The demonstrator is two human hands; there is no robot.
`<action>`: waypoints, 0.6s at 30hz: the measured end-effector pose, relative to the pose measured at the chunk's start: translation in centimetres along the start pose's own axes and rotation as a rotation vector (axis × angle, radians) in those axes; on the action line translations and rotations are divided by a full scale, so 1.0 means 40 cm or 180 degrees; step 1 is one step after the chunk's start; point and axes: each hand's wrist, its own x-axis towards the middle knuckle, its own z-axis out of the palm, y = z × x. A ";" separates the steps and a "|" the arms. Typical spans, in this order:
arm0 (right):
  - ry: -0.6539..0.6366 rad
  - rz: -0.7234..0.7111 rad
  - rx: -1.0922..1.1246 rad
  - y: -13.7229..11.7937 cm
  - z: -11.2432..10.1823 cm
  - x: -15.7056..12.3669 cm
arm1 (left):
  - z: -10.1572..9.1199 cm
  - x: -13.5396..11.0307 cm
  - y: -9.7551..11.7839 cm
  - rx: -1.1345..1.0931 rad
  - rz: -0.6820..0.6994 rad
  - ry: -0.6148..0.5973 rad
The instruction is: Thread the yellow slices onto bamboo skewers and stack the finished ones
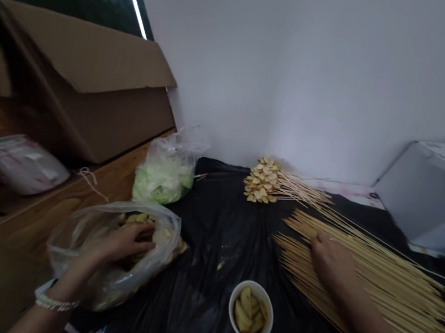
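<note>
My left hand [126, 242] reaches into a clear plastic bag [78, 248] holding pale yellow slices, probably potato. Its fingers are among the slices, and I cannot tell whether they grip any. My right hand [331, 262] rests on a large spread of thin bamboo skewers [389, 288], with its fingers pressed onto the pile. Between my hands stands a white bowl [231, 308] of similar yellow slices. Farther ahead lies a fan of skewers threaded with slices [262, 181]. Neither hand touches the bowl or the threaded skewers.
A black plastic sheet [213, 227] covers the work surface. A clear bag of pale green chunks [166, 173] stands at its far left edge. Left of it are a large cardboard box [86, 94] and a white plastic bag [22, 164]. A white box-like object [440, 195] stands at right.
</note>
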 end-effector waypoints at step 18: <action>-0.0384 0.0245 0.0104 0.003 -0.040 0.015 | 0.100 -0.151 0.513 -0.0135 0.2860 -0.0914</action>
